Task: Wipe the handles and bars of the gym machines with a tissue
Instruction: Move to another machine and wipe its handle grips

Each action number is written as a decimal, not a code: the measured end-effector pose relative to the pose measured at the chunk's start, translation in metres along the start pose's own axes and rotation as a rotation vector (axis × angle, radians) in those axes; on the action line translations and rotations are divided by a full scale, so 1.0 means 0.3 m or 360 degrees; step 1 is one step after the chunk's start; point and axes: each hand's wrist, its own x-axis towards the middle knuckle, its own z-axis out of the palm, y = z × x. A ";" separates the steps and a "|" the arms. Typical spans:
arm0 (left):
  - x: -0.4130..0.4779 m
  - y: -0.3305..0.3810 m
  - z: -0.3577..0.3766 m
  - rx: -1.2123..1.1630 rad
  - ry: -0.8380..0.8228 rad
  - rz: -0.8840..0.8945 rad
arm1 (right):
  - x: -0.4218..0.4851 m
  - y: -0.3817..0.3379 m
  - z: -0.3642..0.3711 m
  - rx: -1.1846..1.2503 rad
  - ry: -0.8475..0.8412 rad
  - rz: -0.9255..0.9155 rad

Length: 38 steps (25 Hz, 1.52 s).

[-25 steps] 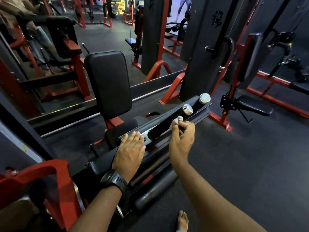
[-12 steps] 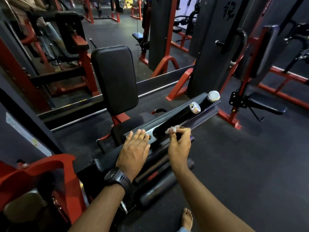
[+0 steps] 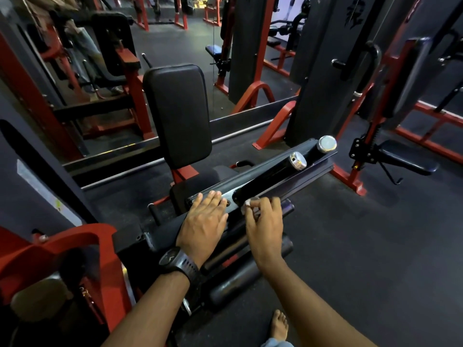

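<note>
A black padded bar (image 3: 265, 180) with a chrome end cap (image 3: 297, 160) lies across the red-and-black leg machine in front of me. A second capped bar (image 3: 323, 145) runs just behind it. My right hand (image 3: 264, 222) pinches a small white tissue (image 3: 246, 204) and holds it against the near end of the padded bar. My left hand (image 3: 203, 225), with a black watch on the wrist, rests flat with straight fingers on the machine's black arm (image 3: 160, 234), just left of the bar.
The machine's black backrest (image 3: 178, 113) stands upright behind the bars. A red frame (image 3: 62, 244) rises at my lower left. A wall mirror lies beyond, another seat (image 3: 406, 159) and weight stacks at right. My bare foot (image 3: 279, 325) stands on dark rubber floor.
My right hand has slid the tissue back along the padded bar, from near its chrome cap to its near end. My left hand has stayed flat on the machine arm.
</note>
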 end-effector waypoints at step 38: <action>-0.003 -0.007 0.016 -0.0038 0.0029 0.0006 | 0.220 -0.113 -0.333 -0.1563 -0.0004 -0.1462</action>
